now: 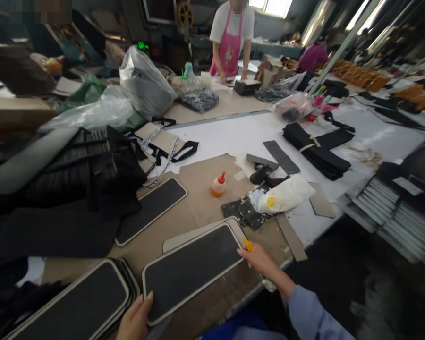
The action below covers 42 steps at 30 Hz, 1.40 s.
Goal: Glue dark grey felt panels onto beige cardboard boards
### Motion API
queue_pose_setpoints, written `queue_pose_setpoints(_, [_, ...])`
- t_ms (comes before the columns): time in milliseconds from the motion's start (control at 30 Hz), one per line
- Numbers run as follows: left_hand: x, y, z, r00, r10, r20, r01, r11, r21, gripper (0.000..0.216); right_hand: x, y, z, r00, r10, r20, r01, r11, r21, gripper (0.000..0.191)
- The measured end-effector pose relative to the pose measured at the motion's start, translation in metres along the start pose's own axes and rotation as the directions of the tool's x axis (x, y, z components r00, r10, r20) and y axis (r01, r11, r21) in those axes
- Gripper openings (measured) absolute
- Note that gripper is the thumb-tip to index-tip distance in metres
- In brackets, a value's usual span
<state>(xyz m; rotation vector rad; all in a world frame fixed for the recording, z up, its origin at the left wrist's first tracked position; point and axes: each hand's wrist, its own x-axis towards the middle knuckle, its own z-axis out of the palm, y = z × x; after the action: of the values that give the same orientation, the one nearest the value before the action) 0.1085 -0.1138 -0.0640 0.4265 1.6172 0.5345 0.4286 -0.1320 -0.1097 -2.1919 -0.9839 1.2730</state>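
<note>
A black rounded rectangular panel with a pale border (194,269) is held up at a tilt in front of me. My left hand (136,315) pinches its lower left end, thumb on top. The panel's right edge is gripped by my right hand (260,260), where a small yellow piece (247,244) shows at the fingers; whether it is worn or held I cannot tell. Beneath the panel a beige board (184,241) peeks out. To the left lie a stack of similar panels (81,302) and one single panel (152,210).
A small bottle with a red nozzle (218,185) stands beyond the panel. Right of it, a white bottle (286,194) lies near dark glue-stained scraps (251,212). Black material (56,170) is heaped at left. Across the table, a person in a pink apron (231,42) works.
</note>
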Motion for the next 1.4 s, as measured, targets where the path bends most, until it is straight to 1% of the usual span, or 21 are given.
queue_pose_setpoints(33, [0.002, 0.000, -0.001, 0.999, -0.032, 0.029, 0.034, 0.998, -0.050, 0.011, 0.000, -0.001, 0.000, 1.000, 0.016, 0.000, -0.016, 1.000, 0.013, 0.015])
queue_pose_setpoints(100, [0.004, 0.002, -0.001, 0.995, -0.060, 0.077, 0.069, 0.990, -0.124, 0.012, -0.001, -0.003, -0.001, 0.999, 0.039, 0.007, -0.039, 0.999, 0.037, 0.016])
queue_pose_setpoints(233, [0.003, 0.006, 0.001, 0.996, -0.062, 0.070, 0.073, 0.983, -0.167, 0.010, -0.003, -0.006, -0.002, 0.999, 0.041, 0.014, -0.042, 0.997, 0.068, 0.017])
queue_pose_setpoints(367, [0.002, 0.007, 0.004, 0.996, -0.063, 0.066, 0.075, 0.977, -0.201, 0.011, -0.003, -0.007, -0.003, 0.999, 0.042, 0.017, -0.043, 0.997, 0.061, 0.020])
queue_pose_setpoints(567, [0.006, 0.002, 0.005, 0.998, 0.022, 0.061, -0.010, 0.979, -0.204, 0.025, -0.001, -0.007, -0.007, 0.997, 0.062, 0.048, -0.061, 0.998, -0.020, 0.025])
queue_pose_setpoints(733, [0.012, -0.004, 0.003, 0.996, 0.068, 0.050, -0.055, 0.975, -0.214, 0.032, 0.001, -0.009, -0.010, 0.996, 0.029, 0.087, -0.019, 0.992, -0.121, 0.029])
queue_pose_setpoints(900, [0.008, -0.002, 0.003, 0.998, 0.027, 0.051, -0.017, 0.982, -0.188, 0.030, -0.001, -0.012, -0.006, 0.997, 0.054, 0.049, -0.049, 0.995, -0.089, 0.029])
queue_pose_setpoints(1067, [0.006, 0.002, 0.003, 0.998, 0.011, 0.054, -0.002, 0.988, -0.154, 0.031, 0.002, -0.006, -0.003, 0.999, 0.043, 0.015, -0.041, 0.994, -0.100, 0.028])
queue_pose_setpoints(1233, [0.007, 0.002, 0.002, 0.998, -0.005, 0.065, 0.015, 0.988, -0.152, 0.034, 0.002, -0.004, -0.004, 0.999, 0.002, 0.033, 0.002, 0.996, -0.095, 0.027])
queue_pose_setpoints(1400, [0.005, 0.003, 0.003, 0.998, -0.016, 0.066, 0.027, 0.987, -0.160, 0.033, 0.003, -0.009, -0.005, 0.998, 0.023, 0.050, -0.017, 0.994, -0.111, 0.026])
